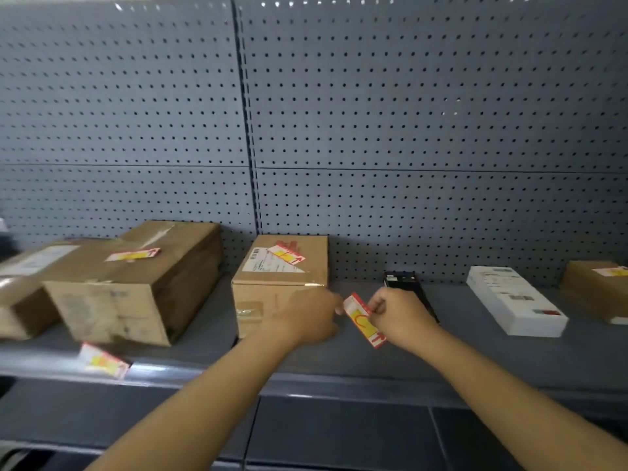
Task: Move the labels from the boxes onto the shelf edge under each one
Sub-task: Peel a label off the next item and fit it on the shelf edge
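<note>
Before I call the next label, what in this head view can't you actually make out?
- Print on the held label: too blurred to read; both the left hand and right hand cover its edges.
- Black item: largely hidden behind the right hand.
- Far-right box: cut off by the frame edge.
- Left boxes and the shelf-edge label: motion-blurred.
- Shipping text on the middle box: too small.

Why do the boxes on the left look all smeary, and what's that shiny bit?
In the head view, the big cardboard box and the label on the shelf edge are motion-blurred; glare streaks the shelf edge beside it. The label held in both hands looks sharper; the pegboard bows, wide-angle distortion.
</note>
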`<state>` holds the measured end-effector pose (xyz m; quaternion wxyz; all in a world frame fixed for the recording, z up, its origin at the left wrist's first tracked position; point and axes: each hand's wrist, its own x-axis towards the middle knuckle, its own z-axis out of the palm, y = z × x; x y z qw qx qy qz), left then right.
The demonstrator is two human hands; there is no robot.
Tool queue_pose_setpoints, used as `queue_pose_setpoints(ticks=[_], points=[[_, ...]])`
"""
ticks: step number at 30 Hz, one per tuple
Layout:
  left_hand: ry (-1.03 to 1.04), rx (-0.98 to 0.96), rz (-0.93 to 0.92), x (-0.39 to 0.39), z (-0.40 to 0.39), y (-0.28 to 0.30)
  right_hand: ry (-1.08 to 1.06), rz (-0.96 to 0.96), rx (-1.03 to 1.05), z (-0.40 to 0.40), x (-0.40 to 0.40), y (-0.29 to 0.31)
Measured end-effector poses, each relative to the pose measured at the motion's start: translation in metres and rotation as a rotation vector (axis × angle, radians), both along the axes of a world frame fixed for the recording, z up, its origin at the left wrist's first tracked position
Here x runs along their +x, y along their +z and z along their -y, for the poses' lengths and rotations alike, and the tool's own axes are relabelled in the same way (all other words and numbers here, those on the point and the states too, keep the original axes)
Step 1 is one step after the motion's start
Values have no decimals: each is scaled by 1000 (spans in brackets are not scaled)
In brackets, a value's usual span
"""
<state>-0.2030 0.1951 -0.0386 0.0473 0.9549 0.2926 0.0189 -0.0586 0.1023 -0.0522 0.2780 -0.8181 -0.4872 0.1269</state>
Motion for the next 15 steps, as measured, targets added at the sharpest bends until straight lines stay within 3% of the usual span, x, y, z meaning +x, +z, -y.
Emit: queue_pose_setpoints(ticks=[15], points=[[189, -116, -69, -118, 0, -39, 136, 4, -48, -11, -91, -20]])
